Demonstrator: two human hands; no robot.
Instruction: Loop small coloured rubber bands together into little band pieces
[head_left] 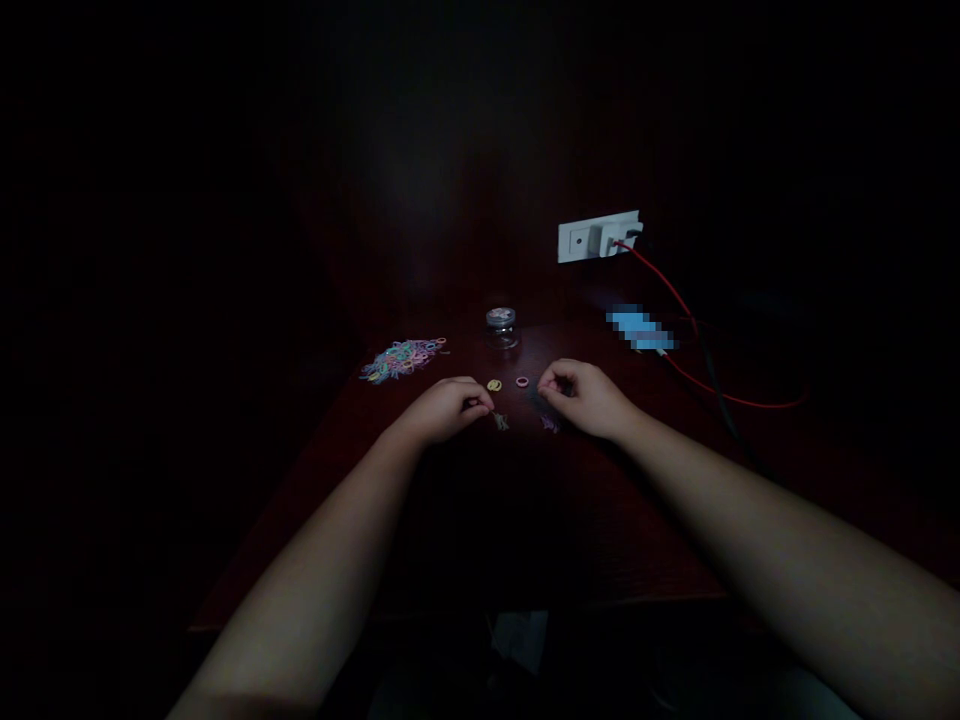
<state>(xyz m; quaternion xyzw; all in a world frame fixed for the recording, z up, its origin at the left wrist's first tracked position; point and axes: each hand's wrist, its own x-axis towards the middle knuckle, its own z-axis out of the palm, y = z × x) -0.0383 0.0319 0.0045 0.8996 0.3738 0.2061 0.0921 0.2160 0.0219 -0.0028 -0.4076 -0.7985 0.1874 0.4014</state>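
On a dark wooden table my left hand rests with its fingers curled in a pinch beside a small yellow band. My right hand lies opposite, fingers curled in a pinch near a small pink band. What either pinch holds is too small and dim to name. Faint bits lie below the left fingertips and the right ones. A heap of several coloured bands lies to the far left. A small glass jar stands behind the hands.
A white wall socket with a plugged adapter sits at the back right. A red cable runs from it to a lit phone and across the table's right side. The room is very dark.
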